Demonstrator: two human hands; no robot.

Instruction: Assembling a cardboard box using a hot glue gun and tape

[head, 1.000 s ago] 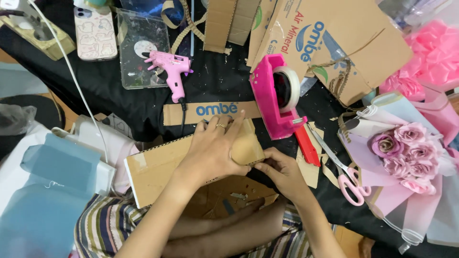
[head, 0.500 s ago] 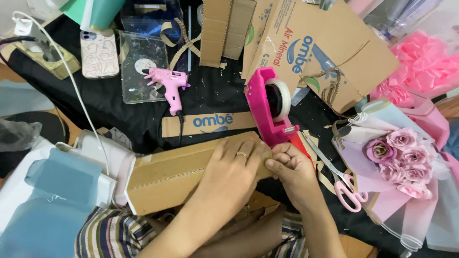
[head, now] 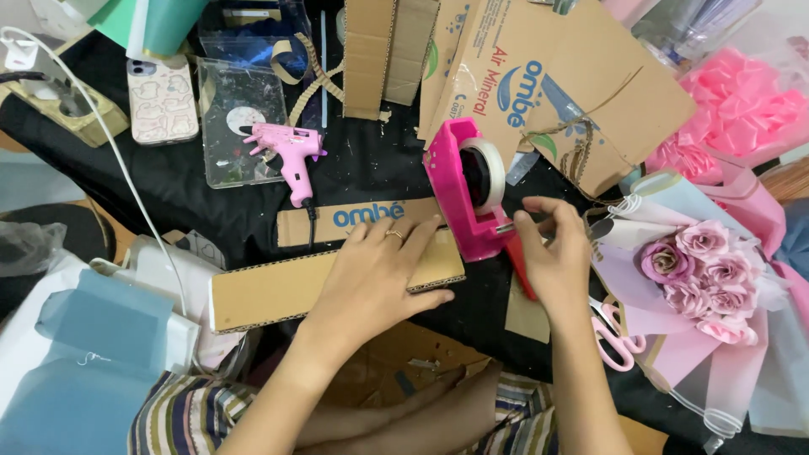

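- Nearest, at the near edge of the table (head: 371, 173): striped cloth (head: 181, 417) over the lap, with loose brown cardboard scraps (head: 404, 362) just beyond it.
- Left hand (head: 379, 270) pressed flat on a long cardboard strip (head: 278, 291), fingers (head: 421, 236) spread and released, grasping nothing; ring on one of them.
- Strip lying lengthwise across the black table top, mid-table, its right end touching the base of the pink tape dispenser (head: 463, 194).
- Right hand (head: 552, 253) at the dispenser's cutter end, thumb and forefinger pinched together on the tape end there; other fingers loosely curled.
- Just right of that hand: pink-handled scissors (head: 611, 337) and a wrapped bouquet of pink roses (head: 699, 270) toward the right edge.
- Behind the strip: a shorter printed cardboard piece (head: 362, 219), then a pink glue gun (head: 291, 152) resting partly on a clear plastic sheet (head: 236, 118).
- Toward the far edge: a large printed cardboard box (head: 556, 84), folded flat cardboard (head: 371, 50), and a phone (head: 163, 97) near the far left corner.
- Pale blue paper shapes (head: 93, 337) off the left edge.
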